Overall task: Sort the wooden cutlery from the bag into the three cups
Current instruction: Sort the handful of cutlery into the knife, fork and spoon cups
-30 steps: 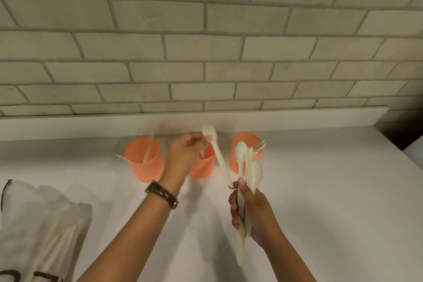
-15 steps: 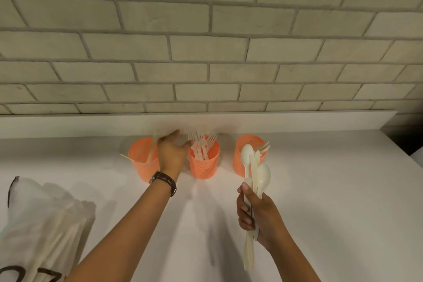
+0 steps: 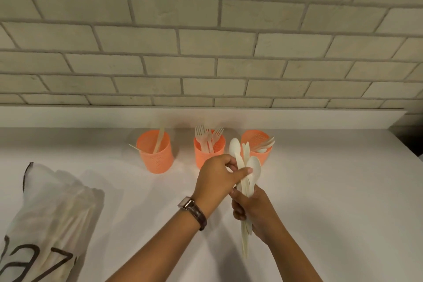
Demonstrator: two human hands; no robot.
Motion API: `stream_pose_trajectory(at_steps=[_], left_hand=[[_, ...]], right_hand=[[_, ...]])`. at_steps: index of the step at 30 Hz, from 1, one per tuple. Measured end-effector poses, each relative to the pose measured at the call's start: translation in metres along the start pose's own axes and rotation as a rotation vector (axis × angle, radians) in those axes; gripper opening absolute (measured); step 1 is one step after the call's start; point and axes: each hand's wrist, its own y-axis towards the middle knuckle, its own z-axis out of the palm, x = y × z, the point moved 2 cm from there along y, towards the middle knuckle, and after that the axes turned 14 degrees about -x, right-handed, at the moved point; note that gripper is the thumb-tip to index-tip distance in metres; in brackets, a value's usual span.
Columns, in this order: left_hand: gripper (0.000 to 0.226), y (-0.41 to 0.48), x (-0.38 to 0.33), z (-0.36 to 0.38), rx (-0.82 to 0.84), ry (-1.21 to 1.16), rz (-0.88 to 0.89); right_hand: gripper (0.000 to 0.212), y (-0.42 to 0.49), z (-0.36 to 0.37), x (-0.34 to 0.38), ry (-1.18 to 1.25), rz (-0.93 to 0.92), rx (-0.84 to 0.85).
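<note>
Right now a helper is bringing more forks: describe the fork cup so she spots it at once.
Three orange cups stand in a row on the white counter below the brick wall. Take the middle cup, the only one with fork prongs sticking up.

I record three cups in a row at the back of the desk (image 3: 343, 190), just before the wall (image 3: 206, 41). The left cup (image 3: 155, 158) has knives (image 3: 159, 142) in it, the middle cup (image 3: 198, 158) forks (image 3: 207, 136), and the right cup (image 3: 256, 138) spoons (image 3: 265, 144). The bag (image 3: 45, 213) lies front left. The left hand (image 3: 217, 176) and right hand (image 3: 254, 208) meet on the cutlery bundle (image 3: 248, 171), before the middle and right cups.
</note>
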Motion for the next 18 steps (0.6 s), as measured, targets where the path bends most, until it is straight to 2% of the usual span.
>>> stream_pose_trajectory(at_steps=[4,6,8,11,14,18], left_hand=[[0.025,0.005,0.004,-0.01,0.08,-0.164,-0.094],[0.02,0.006,0.003,-0.015,0.137,-0.299,-0.171],[0.015,0.006,0.001,-0.018,0.194,-0.313,-0.189],[0.013,0.007,-0.003,-0.025,0.209,-0.346,-0.223],[0.012,0.024,-0.006,-0.05,0.037,-0.444,-0.251],[0.02,0.059,0.009,-0.118,-0.404,-0.468,-0.179]], right_hand=[[0.01,-0.005,0.001,0.001,0.028,-0.011,0.027],[0.029,-0.005,0.001,0.001,0.055,-0.008,0.016],[0.039,-0.005,0.0,0.001,0.097,0.012,-0.004],[0.034,-0.003,-0.006,-0.001,0.196,0.037,-0.025],[0.029,0.002,-0.013,0.0,0.245,0.055,-0.033],[0.029,0.005,-0.018,-0.004,0.161,0.038,-0.037]])
